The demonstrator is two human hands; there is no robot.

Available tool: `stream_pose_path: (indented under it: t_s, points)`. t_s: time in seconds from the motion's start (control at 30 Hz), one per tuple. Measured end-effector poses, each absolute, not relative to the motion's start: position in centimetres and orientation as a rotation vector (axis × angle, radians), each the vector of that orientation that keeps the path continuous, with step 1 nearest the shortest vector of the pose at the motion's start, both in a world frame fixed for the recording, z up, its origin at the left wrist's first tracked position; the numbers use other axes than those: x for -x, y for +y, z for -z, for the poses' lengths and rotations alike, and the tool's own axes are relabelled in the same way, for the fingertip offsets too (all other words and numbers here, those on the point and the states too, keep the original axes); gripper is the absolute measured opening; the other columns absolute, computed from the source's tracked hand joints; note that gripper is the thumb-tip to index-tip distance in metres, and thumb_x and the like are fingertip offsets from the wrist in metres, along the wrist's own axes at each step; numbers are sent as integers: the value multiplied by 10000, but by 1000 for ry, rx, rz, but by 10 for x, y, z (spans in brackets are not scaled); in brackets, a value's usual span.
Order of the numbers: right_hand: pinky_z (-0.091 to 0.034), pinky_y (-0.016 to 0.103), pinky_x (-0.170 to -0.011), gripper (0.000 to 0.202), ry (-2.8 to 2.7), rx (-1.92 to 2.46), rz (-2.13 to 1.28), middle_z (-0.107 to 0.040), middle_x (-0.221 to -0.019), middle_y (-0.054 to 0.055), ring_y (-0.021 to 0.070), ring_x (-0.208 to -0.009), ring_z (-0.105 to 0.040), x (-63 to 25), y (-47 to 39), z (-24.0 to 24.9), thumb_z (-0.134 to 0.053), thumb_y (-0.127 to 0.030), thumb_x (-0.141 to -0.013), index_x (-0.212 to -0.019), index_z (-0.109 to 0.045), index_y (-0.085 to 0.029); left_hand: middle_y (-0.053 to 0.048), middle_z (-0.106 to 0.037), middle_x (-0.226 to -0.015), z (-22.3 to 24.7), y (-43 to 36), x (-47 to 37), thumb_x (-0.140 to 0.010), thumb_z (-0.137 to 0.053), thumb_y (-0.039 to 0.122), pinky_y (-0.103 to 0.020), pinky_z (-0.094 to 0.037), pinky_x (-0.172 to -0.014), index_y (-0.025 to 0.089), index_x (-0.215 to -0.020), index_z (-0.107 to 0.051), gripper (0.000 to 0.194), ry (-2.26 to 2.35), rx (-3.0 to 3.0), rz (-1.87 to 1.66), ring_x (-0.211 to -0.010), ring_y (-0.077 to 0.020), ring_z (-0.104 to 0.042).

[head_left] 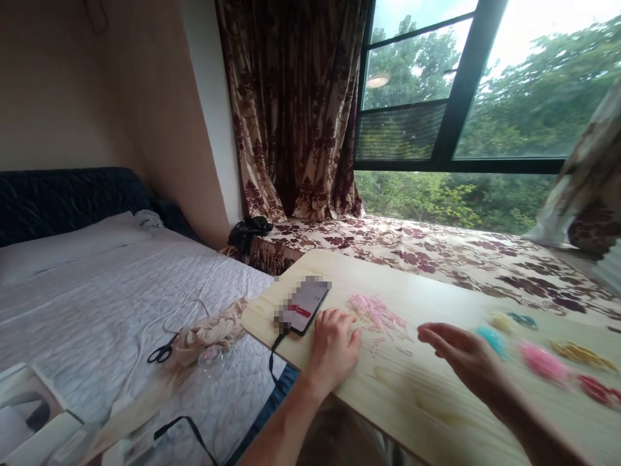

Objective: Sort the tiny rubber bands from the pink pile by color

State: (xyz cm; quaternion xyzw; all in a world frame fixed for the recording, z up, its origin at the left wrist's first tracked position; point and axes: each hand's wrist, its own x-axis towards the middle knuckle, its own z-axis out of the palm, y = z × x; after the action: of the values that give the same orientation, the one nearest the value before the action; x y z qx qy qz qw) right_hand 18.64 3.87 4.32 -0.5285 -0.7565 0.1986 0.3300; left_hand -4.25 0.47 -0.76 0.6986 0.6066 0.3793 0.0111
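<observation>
My left hand (336,349) rests on the light wooden table, palm down, with its fingers bent, the thumb apart and nothing visible in it. It is just right of a phone (304,309) with a lit screen. Beyond its fingertips lies a loose pile of small pink elastic bands (376,312), a few scattered nearer me. Over the table to the right, my right hand (456,353) points left, its fingers pressed together. Whatever it pinches, if anything, cannot be made out. Beside it lie a turquoise bundle (491,341) and a pink bundle (544,362), both blurred.
Farther right on the table (412,395) are mustard bands (583,355), red bands (600,390) and a dark teal band (522,320). On the left, a bed (184,278) bears black-handled scissors (161,353), beige cloth (208,336) and cables. A floral-covered window seat (398,243) borders the far side.
</observation>
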Motion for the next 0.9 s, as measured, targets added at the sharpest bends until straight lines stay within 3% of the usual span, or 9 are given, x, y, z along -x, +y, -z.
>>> stream_pose_path:
  t_s: [0.27, 0.47, 0.57, 0.7, 0.9]
  points:
    - [-521, 303, -614, 368, -1906, 1471, -445, -755, -760, 57, 199, -655, -678, -198, 26, -41, -506, -523, -797, -755, -717, -225, -48, -704, -1050, 14, 6, 44, -870, -572, 188, -438, -425, -1013, 226, -1022, -682, 191, 1858, -2229, -1152, -1039, -219, -618]
    - [-533, 336, -678, 325, -1834, 1742, -216, -736, -799, 52, 204, -731, -681, -311, 27, -46, -534, -470, -871, -842, -711, -199, -55, -702, -1079, 21, 8, 46, -880, -545, 183, -477, -403, -1022, 231, -1023, -686, 207, 1819, -2253, -1182, -1050, -241, -616]
    - [-543, 329, -723, 296, -1792, 1927, -142, -693, -936, 26, 146, -792, -653, -367, 30, -49, -564, -441, -928, -989, -664, -169, -56, -696, -1079, 25, 9, 47, -877, -542, 193, -463, -429, -1001, 231, -1027, -687, 213, 1803, -2266, -1191, -1040, -247, -611]
    - [-545, 389, -829, 328, -1827, 2042, -117, -635, -1167, 56, 181, -971, -634, -394, 38, -43, -588, -407, -928, -1168, -610, -184, -59, -694, -1070, 27, 11, 48, -877, -539, 208, -439, -459, -971, 228, -1022, -691, 211, 1791, -2288, -1177, -1037, -250, -615]
    - [-535, 412, -866, 348, -1939, 2082, -122, -613, -1232, 69, 196, -1026, -622, -377, 50, -36, -584, -406, -930, -1208, -597, -197, -66, -688, -1087, 27, 11, 50, -880, -531, 220, -455, -459, -977, 218, -1037, -686, 221, 1790, -2309, -1146, -1049, -258, -613]
